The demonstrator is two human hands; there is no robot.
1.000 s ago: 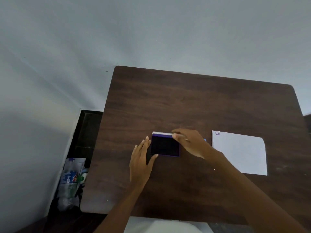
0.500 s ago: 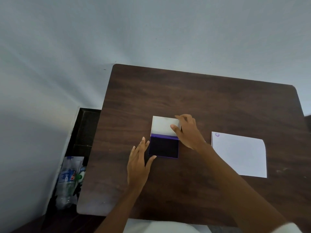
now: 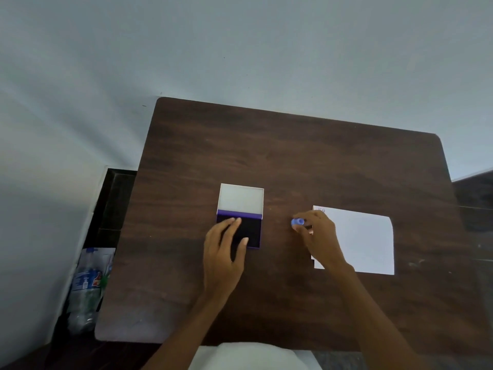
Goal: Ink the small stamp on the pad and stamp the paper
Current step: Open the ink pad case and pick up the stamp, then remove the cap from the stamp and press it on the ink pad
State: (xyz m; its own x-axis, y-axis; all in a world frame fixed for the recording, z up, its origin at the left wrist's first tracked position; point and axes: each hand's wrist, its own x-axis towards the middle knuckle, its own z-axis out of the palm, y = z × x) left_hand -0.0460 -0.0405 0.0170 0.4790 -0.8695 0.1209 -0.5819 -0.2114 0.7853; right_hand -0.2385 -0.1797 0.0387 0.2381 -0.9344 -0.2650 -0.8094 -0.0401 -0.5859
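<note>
The ink pad (image 3: pixel 252 231) lies open in the middle of the dark wooden table (image 3: pixel 293 161), its dark inked face toward me and its white lid (image 3: pixel 241 197) folded back flat behind it. My left hand (image 3: pixel 224 252) rests on the pad's left part, fingers spread over the dark surface. The small blue stamp (image 3: pixel 297 222) sits at the left edge of the white paper (image 3: pixel 368 241), and my right hand (image 3: pixel 317 236) has its fingers closed around it. One faint stamp mark (image 3: pixel 321 209) shows at the paper's far left corner.
Plastic bottles in a clear bag (image 3: pixel 88 287) stand on the floor left of the table. A dark low shelf (image 3: pixel 117 198) runs along the wall beside them. Pale walls rise behind the table's far edge.
The lid went from nearly shut to fully folded back. My right hand left the lid and moved right onto the blue stamp by the paper. My left hand slid onto the pad.
</note>
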